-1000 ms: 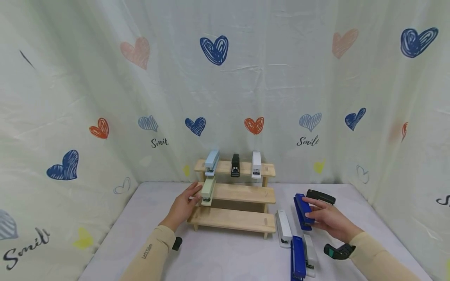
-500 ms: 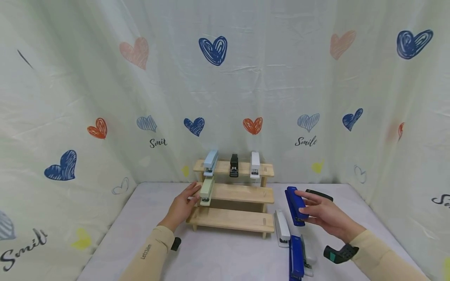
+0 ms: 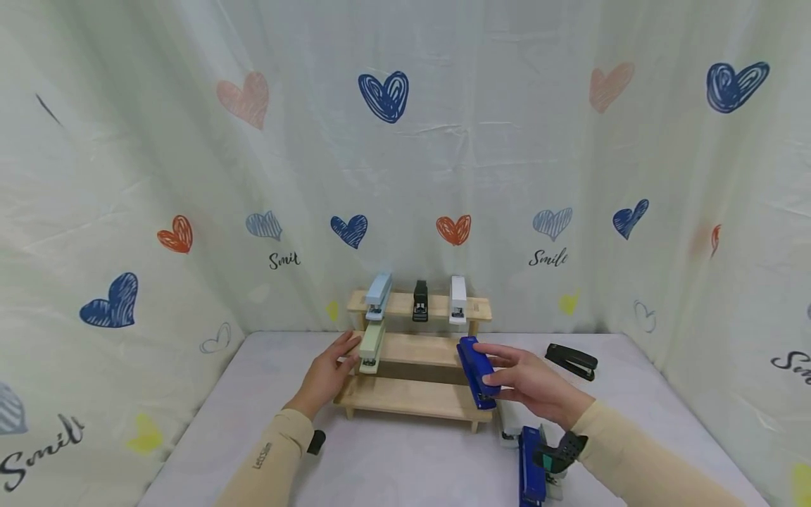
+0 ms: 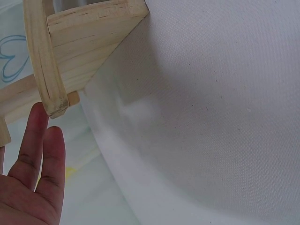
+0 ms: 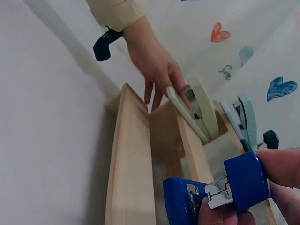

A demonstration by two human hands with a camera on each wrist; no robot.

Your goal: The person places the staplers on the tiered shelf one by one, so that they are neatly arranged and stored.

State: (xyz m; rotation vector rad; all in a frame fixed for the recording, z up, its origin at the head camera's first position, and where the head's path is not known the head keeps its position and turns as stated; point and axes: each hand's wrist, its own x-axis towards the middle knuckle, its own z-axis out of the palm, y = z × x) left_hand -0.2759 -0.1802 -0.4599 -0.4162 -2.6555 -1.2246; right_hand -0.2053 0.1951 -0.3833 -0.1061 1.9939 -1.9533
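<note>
My right hand [image 3: 535,384] pinches a blue stapler [image 3: 476,373] between thumb and fingers, tilted in front of the right end of the wooden three-tier shelf [image 3: 415,396]. In the right wrist view the stapler [image 5: 246,180] shows its metal front end. My left hand [image 3: 324,373] is at the shelf's left side, beside a pale green stapler [image 3: 372,346] on the middle tier. Its fingers look fairly straight in the left wrist view, near a wooden leg [image 4: 44,61]. On the top tier stand a light blue stapler [image 3: 379,296], a black stapler [image 3: 420,301] and a white stapler [image 3: 458,299].
A black stapler [image 3: 571,361] lies on the table at the back right. Near the front right lies another blue stapler [image 3: 532,468], with white staplers partly hidden by it and by my right arm. A heart-printed curtain [image 3: 405,162] hangs behind the table.
My right hand has carried the blue stapler left from the right of the table to the shelf's right end. The left hand has stayed at the shelf's left side.
</note>
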